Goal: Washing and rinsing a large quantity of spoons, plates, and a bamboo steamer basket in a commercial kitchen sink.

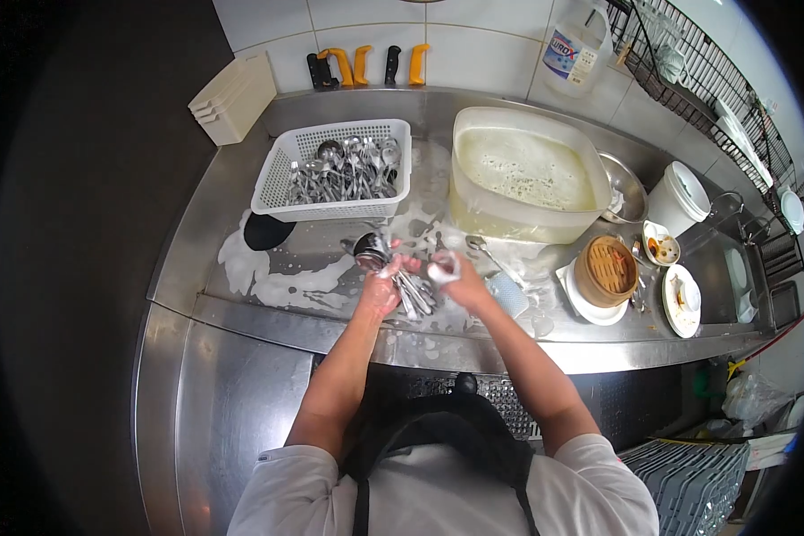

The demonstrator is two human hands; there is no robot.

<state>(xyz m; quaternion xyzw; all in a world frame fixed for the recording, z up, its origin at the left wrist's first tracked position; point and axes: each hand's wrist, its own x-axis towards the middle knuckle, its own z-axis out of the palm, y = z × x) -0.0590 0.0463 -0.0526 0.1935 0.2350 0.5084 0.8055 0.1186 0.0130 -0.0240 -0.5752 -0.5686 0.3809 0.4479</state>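
A bundle of metal cutlery (417, 299) is gripped in my left hand (380, 293); handles fan out toward me and the heads point away. Close by on the right, my right hand (463, 284) is curled and covered with white suds; whether it holds anything cannot be made out. Under both hands lies the wet, foamy stainless steel counter (301, 268). A light blue cloth or sponge (507, 295) rests beside my right wrist, with a metal spoon (482, 248) just beyond it. The white perforated basket (335, 213) at the back left contains many forks, spoons and a ladle.
A plastic tub (509, 224) of soapy water stands at the back. To its right are a steel bowl (633, 187), a white bucket (673, 201), a bamboo steamer (606, 275) and soiled plates (677, 321). Knives (360, 65) line the wall; a wire rack (703, 87) overhangs the right.
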